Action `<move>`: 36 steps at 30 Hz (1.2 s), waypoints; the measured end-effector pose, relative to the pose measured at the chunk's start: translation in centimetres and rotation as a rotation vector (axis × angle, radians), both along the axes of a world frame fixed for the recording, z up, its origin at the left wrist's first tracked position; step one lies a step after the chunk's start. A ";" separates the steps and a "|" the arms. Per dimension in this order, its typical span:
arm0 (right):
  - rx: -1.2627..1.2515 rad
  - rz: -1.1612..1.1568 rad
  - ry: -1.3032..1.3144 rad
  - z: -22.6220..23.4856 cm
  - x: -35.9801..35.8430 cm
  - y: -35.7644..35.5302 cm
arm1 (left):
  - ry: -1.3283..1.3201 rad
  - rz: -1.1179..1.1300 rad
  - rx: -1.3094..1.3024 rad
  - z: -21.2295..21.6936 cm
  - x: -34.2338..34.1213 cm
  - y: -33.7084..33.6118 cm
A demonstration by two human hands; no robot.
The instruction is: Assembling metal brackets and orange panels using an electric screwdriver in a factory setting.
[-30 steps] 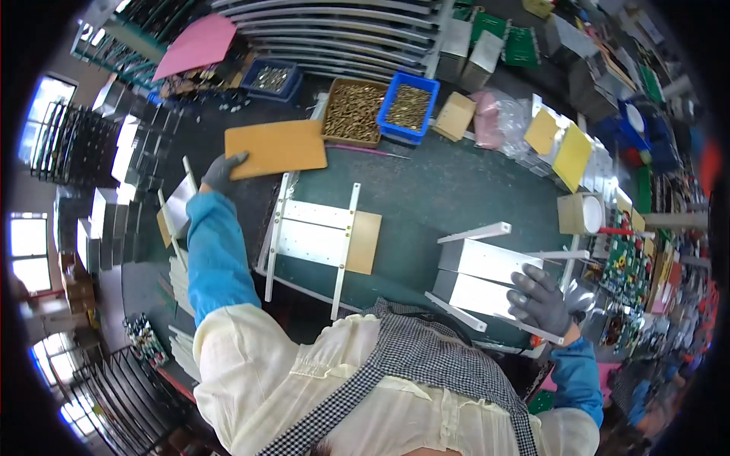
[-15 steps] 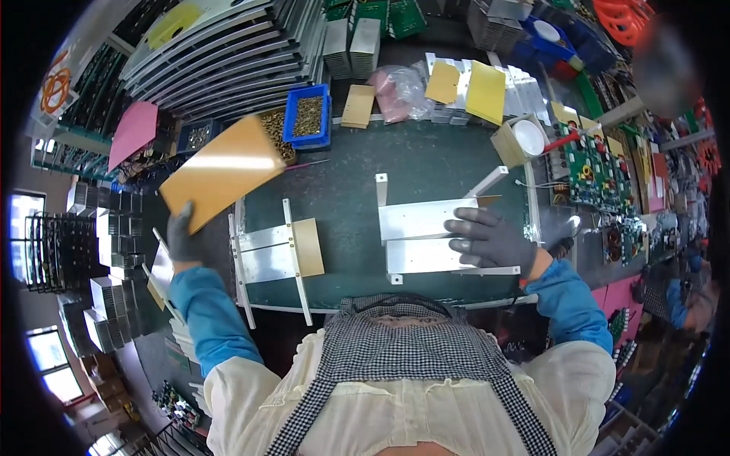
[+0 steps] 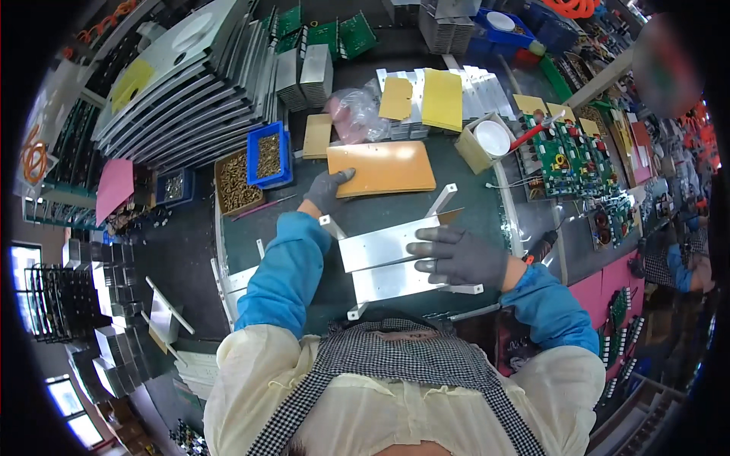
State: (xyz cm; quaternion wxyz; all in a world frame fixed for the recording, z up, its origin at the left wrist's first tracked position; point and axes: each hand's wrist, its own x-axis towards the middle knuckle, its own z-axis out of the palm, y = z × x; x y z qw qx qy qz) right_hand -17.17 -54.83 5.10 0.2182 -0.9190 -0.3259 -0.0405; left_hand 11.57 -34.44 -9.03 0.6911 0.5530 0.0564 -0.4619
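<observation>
My left hand (image 3: 328, 191), in a dark grey glove, grips the left edge of a rectangular orange sheet (image 3: 384, 169), thumb on top. The other fingers are partly hidden. The sheet is at the middle of the bench, behind a metal frame. Two silver plates (image 3: 388, 242) lie side by side in this frame, with pale bars (image 3: 443, 200) sticking out at its corners. Lying over the right part of the plates is my gloved right hand (image 3: 460, 257), its fingers stretched out and slightly apart. A corner of tan sheet (image 3: 452, 216) shows from under the plates.
Screws fill a blue bin (image 3: 269, 156) and a cardboard box (image 3: 238, 182) at left. Yellow sheets (image 3: 442, 100) rest on metal parts at the back. A white round tub (image 3: 492, 139) and green circuit boards (image 3: 566, 156) stand right. Another frame (image 3: 237, 283) is partly behind my left arm.
My left hand has carried the orange sheet from the left to the bench's middle, behind the frame. The view has shifted; my right hand stays on the plates, which now sit tilted.
</observation>
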 end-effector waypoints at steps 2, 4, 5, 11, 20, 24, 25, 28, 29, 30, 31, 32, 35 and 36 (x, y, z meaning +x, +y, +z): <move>-0.018 -0.022 0.039 -0.1 -0.2 -0.1 | 0.004 -0.009 0.053 -2.3 0.0 -0.7; -0.031 -0.020 0.062 -0.1 -0.3 -0.1 | 0.038 0.084 0.009 -3.8 -0.2 -1.2; -0.033 -0.022 0.067 -0.1 -0.3 -0.1 | 0.034 0.068 -0.008 -4.0 -0.3 -1.5; -0.022 -0.026 0.077 0.6 0.1 0.1 | -0.171 0.030 0.251 -1.7 -0.2 -2.5; -0.006 -0.018 0.046 0.2 -0.1 0.0 | -0.950 -0.154 0.718 2.8 -0.7 2.7; 0.010 -0.024 -0.009 -0.2 -0.3 0.0 | -0.641 0.080 0.319 7.9 -7.1 8.0; 0.015 -0.030 -0.012 -0.2 -0.2 0.1 | -0.502 0.134 0.199 9.0 -8.9 8.8; 0.011 -0.030 -0.022 -0.1 -0.3 0.1 | -0.372 0.336 -0.034 10.1 -15.7 8.6; 0.011 -0.023 -0.024 -0.1 -0.4 0.2 | -0.396 0.322 -0.048 10.2 -16.7 8.1; 0.006 -0.028 -0.031 -0.1 -0.4 0.2 | -0.321 0.274 -0.040 10.2 -17.6 7.6; 0.001 -0.023 -0.041 0.0 -0.4 0.2 | -0.248 0.245 -0.039 10.2 -18.3 7.2; -0.002 -0.031 -0.046 0.0 -0.4 0.2 | -0.464 0.154 0.189 10.2 -18.9 6.8; -0.001 -0.013 -0.055 0.1 -0.5 0.4 | -0.426 0.188 0.166 10.0 -20.3 5.9; -0.005 -0.009 -0.057 0.2 -0.7 0.5 | -0.420 0.188 0.169 10.1 -20.7 5.9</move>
